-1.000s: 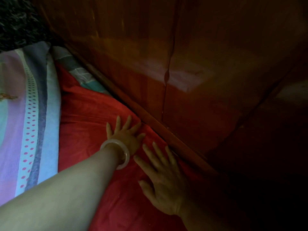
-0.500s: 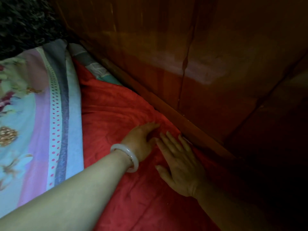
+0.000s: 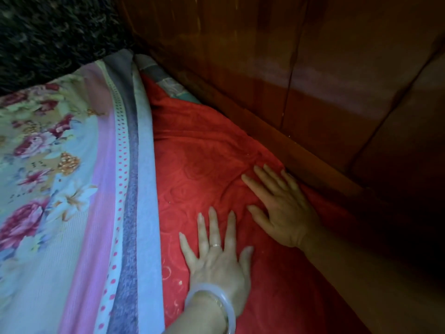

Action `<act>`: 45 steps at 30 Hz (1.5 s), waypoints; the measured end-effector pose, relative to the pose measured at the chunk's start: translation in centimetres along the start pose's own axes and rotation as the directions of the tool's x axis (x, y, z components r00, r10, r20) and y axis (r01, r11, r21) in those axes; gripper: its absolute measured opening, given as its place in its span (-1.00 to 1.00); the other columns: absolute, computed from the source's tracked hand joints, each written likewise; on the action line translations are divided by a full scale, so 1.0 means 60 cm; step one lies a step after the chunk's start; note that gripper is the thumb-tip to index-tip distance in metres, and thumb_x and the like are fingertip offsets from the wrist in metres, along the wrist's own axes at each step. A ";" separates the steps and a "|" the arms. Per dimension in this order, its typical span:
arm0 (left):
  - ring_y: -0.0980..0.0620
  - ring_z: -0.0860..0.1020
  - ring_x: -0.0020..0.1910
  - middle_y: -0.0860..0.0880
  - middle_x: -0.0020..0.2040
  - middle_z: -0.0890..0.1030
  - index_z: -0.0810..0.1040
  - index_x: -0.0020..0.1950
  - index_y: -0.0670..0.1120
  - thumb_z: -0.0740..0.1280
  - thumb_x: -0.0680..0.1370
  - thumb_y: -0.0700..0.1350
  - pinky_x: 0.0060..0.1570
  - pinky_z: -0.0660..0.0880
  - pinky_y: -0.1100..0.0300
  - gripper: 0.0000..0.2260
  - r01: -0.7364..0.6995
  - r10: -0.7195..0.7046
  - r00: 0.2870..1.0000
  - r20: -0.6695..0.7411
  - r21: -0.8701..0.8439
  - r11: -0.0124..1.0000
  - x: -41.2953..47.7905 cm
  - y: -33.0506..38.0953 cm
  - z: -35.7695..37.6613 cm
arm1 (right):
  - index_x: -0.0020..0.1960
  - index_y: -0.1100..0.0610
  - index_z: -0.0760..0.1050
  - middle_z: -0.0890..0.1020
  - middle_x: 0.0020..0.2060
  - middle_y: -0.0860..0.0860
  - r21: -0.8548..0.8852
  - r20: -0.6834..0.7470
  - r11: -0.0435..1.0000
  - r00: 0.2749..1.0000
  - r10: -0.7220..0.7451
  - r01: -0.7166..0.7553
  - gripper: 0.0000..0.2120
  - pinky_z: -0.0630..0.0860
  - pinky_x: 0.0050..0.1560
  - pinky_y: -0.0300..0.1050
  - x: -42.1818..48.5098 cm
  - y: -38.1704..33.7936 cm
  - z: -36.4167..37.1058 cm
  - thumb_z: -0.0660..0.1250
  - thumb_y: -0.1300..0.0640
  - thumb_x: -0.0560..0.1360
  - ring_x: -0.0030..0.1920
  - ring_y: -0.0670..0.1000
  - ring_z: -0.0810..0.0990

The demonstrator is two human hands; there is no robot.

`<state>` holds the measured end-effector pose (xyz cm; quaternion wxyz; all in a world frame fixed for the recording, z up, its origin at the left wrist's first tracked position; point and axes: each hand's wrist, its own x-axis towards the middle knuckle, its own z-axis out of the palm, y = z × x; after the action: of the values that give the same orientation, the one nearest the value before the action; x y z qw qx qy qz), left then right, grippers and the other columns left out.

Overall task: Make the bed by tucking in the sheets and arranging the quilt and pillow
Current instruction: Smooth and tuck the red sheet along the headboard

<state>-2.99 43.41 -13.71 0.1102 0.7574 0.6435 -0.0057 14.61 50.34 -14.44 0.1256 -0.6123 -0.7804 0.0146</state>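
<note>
- Since ~0.5 s ago the left hand [image 3: 216, 259] has pulled back from the wood panel [image 3: 265, 68]. Its fingers are spread now, not curled.
- The floral quilt [image 3: 72, 189] is bunched on the left and laps over the red sheet [image 3: 204, 150]. Not arranged yet imo, and no pillow in view.
- Sheet edge by the panel looks mostly tucked, w/ a few creases left near the right hand [image 3: 281, 208].
- Both hands lie flat, palms down on the sheet, fingers straight, gripping nothing. Right fingertips sit just beside the panel.
- Pale bangle [image 3: 230, 312] on the left wrist.
</note>
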 end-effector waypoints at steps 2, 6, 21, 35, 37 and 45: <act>-0.05 -0.33 0.50 -0.07 0.55 -0.25 -0.15 0.54 0.15 -0.26 0.47 0.27 0.38 -0.26 -0.27 -0.37 -0.001 0.002 1.000 -0.025 0.071 0.997 0.010 0.002 -0.006 | 0.55 -0.07 0.09 0.19 0.54 0.04 -0.046 0.017 0.997 0.998 0.059 -0.058 -0.35 -0.04 0.49 0.11 0.000 -0.002 -0.004 -0.05 -0.24 0.50 0.54 0.03 0.09; -0.01 -0.52 0.41 0.01 0.49 -0.43 -0.35 0.49 0.20 -0.41 0.39 0.28 0.37 -0.37 -0.26 -0.35 0.008 -0.006 0.999 -0.035 0.045 0.999 0.010 0.004 -0.012 | 0.56 -0.04 0.06 0.13 0.55 0.10 -0.039 0.017 0.948 0.949 0.316 -0.315 -0.31 -0.10 0.50 0.15 -0.044 -0.037 -0.019 -0.18 -0.29 0.50 0.55 0.13 0.06; -0.02 -0.33 0.50 0.03 0.55 -0.27 -0.23 0.51 0.23 -0.12 0.58 0.27 0.40 -0.32 -0.23 -0.46 0.027 -0.028 0.999 0.029 0.029 0.999 0.018 0.004 -0.013 | 0.57 -0.13 -0.17 -0.15 0.57 0.08 -0.104 0.151 0.917 0.905 0.398 -0.386 -0.39 -0.31 0.47 0.21 -0.162 -0.062 -0.034 -0.29 -0.26 0.55 0.55 0.13 -0.24; -0.08 -0.13 0.54 -0.05 0.57 -0.06 -0.04 0.54 0.11 0.19 0.56 0.12 0.42 -0.22 -0.19 -0.38 0.004 -0.034 0.995 0.096 0.292 0.956 -0.176 -0.060 -0.094 | 0.57 -0.11 -0.21 -0.25 0.56 0.08 -0.088 0.553 0.867 0.700 0.452 -0.490 -0.37 -0.20 0.45 0.36 -0.247 -0.186 -0.106 0.03 -0.16 0.61 0.53 0.22 -0.28; -0.11 -0.05 0.52 -0.12 0.55 0.00 -0.02 0.54 0.03 0.27 0.51 0.14 0.42 -0.09 -0.13 -0.29 0.146 -0.126 0.989 -0.083 0.310 0.939 -0.222 -0.079 -0.099 | 0.57 -0.11 -0.16 -0.23 0.56 0.09 -0.056 0.591 0.857 0.675 0.443 -0.513 -0.35 -0.16 0.45 0.38 -0.272 -0.220 -0.118 0.07 -0.18 0.59 0.53 0.26 -0.25; -0.10 0.46 0.17 -0.07 0.17 0.50 0.38 0.17 -0.07 0.30 0.50 0.04 0.09 0.43 0.05 -0.67 0.348 -0.348 0.937 -0.004 0.036 0.937 -0.322 -0.123 -0.108 | 0.41 -0.02 0.37 0.07 0.54 0.15 0.205 0.640 0.785 0.687 0.345 -0.585 -0.41 -0.02 0.48 0.26 -0.366 -0.379 -0.172 0.28 -0.27 0.46 0.54 0.22 -0.06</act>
<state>-14.40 26.82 -5.68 0.0944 0.6335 0.7670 -0.0376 -0.03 22.23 -4.34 -0.0015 -0.7216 -0.5752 0.3854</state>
